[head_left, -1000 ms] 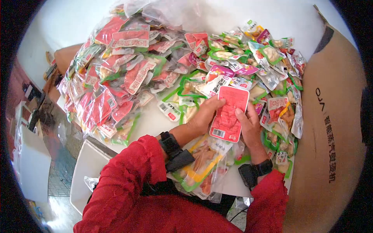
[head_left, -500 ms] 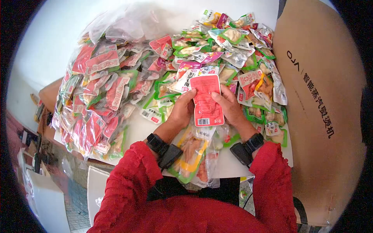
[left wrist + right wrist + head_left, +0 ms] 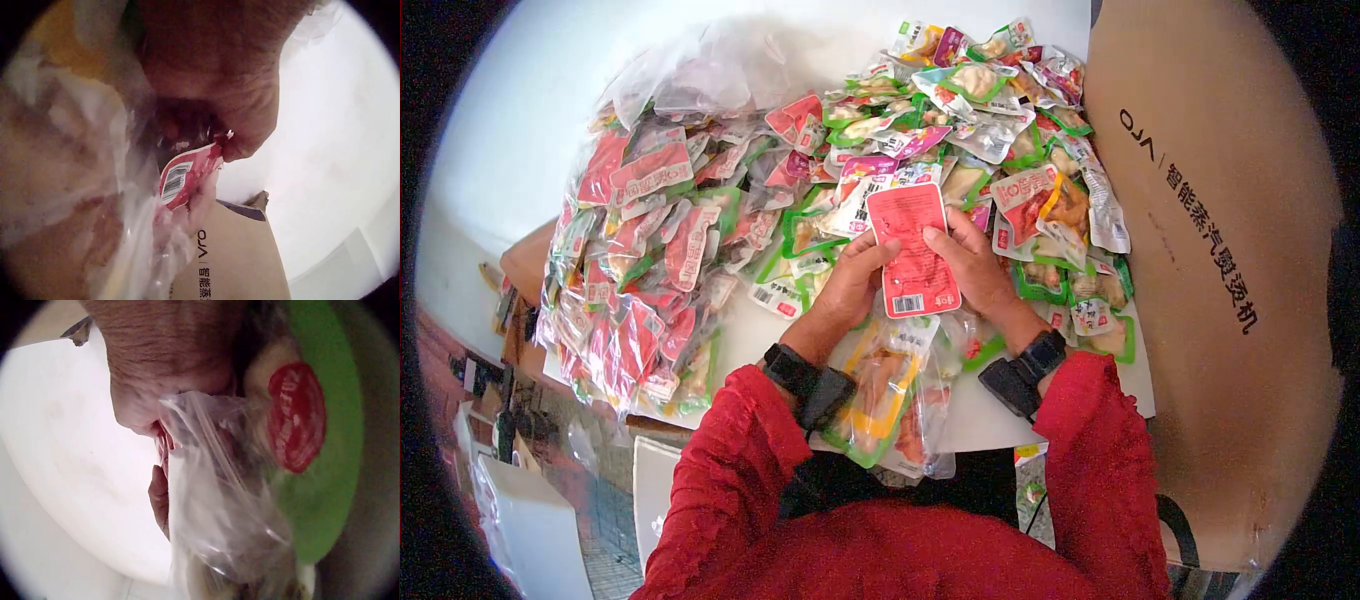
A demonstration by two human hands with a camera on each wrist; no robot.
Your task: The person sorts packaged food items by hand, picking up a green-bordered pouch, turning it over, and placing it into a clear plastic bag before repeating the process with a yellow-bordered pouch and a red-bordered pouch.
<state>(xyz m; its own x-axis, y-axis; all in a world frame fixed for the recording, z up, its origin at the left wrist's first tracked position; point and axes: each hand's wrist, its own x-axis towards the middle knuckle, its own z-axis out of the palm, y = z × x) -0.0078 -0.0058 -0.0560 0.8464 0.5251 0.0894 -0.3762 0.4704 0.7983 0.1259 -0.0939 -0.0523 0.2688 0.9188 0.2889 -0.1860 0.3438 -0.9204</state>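
Observation:
Both hands hold a red food packet (image 3: pixel 912 265) with a white rim and a barcode at its lower end, back side up. The left hand (image 3: pixel 852 280) grips its left edge, thumb on top and fingers beneath. On the right edge, the right hand (image 3: pixel 978 268) pinches it the same way, its fingers mostly hidden underneath. In the left wrist view the packet's barcode corner (image 3: pixel 178 181) shows below the hand. Under the wrists lies a clear bag (image 3: pixel 925 425) beside a yellow and green packet (image 3: pixel 875 400). Clear plastic (image 3: pixel 219 487) hangs close to the right hand in its wrist view.
A large heap of red packets (image 3: pixel 650 270) in clear plastic lies at the left of the white table (image 3: pixel 990 420). Behind and right of the hands is a pile of mixed green, white and purple packets (image 3: pixel 980 120). A tall cardboard box (image 3: pixel 1200 200) stands along the right.
The head view has swung right and settled. Both hands have kept the red packet; the left fingers have shifted from its upper left edge to further down its side.

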